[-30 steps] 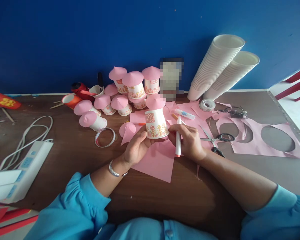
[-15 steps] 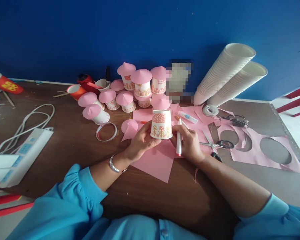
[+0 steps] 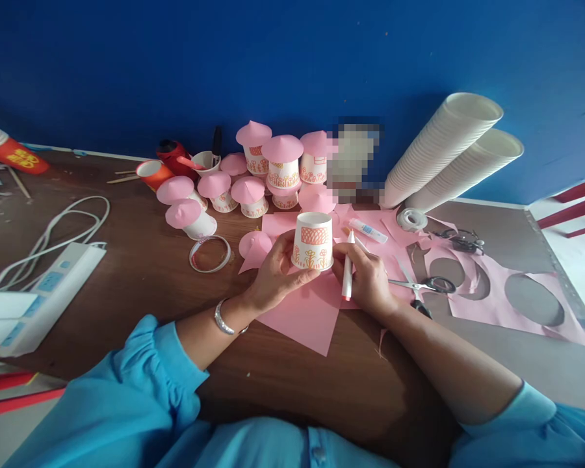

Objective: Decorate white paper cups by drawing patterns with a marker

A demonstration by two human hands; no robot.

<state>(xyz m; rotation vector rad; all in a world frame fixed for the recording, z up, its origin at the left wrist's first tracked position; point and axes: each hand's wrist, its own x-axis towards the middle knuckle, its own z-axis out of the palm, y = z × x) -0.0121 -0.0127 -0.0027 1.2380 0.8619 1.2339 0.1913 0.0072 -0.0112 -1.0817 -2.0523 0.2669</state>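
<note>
My left hand (image 3: 277, 276) holds a white paper cup (image 3: 312, 244) upside down, with its fingers behind and the thumb along the lower rim. A red-hatched rectangle and orange-red flowers are drawn on the side that faces me. In my right hand (image 3: 368, 279) is a white marker (image 3: 348, 266), its red end pointing down, close to the cup's right side. Pink paper (image 3: 305, 318) lies beneath both hands. Just left of them is a small pink cone (image 3: 255, 248). Several decorated cups with pink cone roofs (image 3: 282, 151) stand behind, some stacked.
Tall cup stacks (image 3: 443, 146) lean at the back right. Scissors (image 3: 419, 285), a glue stick (image 3: 368, 230), a clear tape roll (image 3: 412, 220) and cut pink paper (image 3: 500, 286) lie to the right. A tape ring (image 3: 224, 257) and a power strip (image 3: 53, 292) are at left.
The cup has turned in my left hand and tilted, so its flat base shows more and its drawings have shifted. The marker stays in my right hand. The whole view has shifted slightly.
</note>
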